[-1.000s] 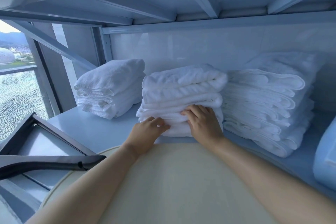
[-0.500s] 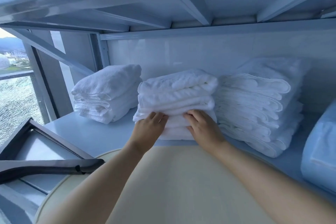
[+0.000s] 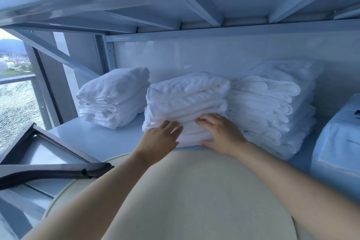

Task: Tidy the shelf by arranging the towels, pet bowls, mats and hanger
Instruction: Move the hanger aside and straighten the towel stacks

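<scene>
Shelf [image 3: 93, 138] by a window [image 3: 17, 107] holds folded white towels [image 3: 263, 103]; your left hand [image 3: 161, 138] and right hand [image 3: 220, 132] press flat against the middle stack [image 3: 187, 95].

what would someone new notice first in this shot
Three stacks of folded white towels sit on the pale shelf: the left stack near the window, the middle stack, and the right stack right against it. The left hand and right hand both lie flat against the middle stack's front. A large round cream disc fills the foreground beneath the forearms.
</scene>
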The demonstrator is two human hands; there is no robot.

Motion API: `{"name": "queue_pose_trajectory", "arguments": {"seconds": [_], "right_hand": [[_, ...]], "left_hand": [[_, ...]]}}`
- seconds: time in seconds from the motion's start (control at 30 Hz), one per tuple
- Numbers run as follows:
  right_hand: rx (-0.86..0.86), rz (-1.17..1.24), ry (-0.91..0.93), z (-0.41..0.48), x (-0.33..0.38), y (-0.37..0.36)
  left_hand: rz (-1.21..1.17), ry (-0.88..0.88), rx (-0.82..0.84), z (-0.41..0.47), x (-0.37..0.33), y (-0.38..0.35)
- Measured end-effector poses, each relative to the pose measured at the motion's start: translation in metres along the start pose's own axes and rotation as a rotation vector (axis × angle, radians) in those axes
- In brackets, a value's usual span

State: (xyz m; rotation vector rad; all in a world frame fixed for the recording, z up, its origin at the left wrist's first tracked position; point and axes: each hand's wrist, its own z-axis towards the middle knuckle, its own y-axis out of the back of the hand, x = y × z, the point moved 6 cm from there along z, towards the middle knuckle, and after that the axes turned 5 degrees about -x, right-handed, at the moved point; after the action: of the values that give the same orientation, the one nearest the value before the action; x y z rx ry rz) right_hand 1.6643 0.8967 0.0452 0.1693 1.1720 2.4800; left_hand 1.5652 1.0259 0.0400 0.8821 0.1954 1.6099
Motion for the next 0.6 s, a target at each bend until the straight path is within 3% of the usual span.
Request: {"name": "queue_pose_trajectory", "arguments": {"seconds": [0.1,0.23,0.33,0.6], "right_hand": [[-0.032,-0.085,0.039,0.002,0.002,-0.003],[-0.119,-0.026,0.043,0.012,0.003,-0.001],[-0.096,0.037,-0.076,0.014,-0.019,-0.005],[-0.029,-0.191,-0.006,0.008,-0.006,0.004]], "left_hand": [[-0.004,-0.001,0.007,-0.004,0.0,0.0],[-0.005,0.014,0.01,-0.003,0.0,0.007],[-0.023,0.004,-0.011,-0.005,0.005,0.021],[0.012,0.157,0.044,0.007,0.04,0.033]]}}
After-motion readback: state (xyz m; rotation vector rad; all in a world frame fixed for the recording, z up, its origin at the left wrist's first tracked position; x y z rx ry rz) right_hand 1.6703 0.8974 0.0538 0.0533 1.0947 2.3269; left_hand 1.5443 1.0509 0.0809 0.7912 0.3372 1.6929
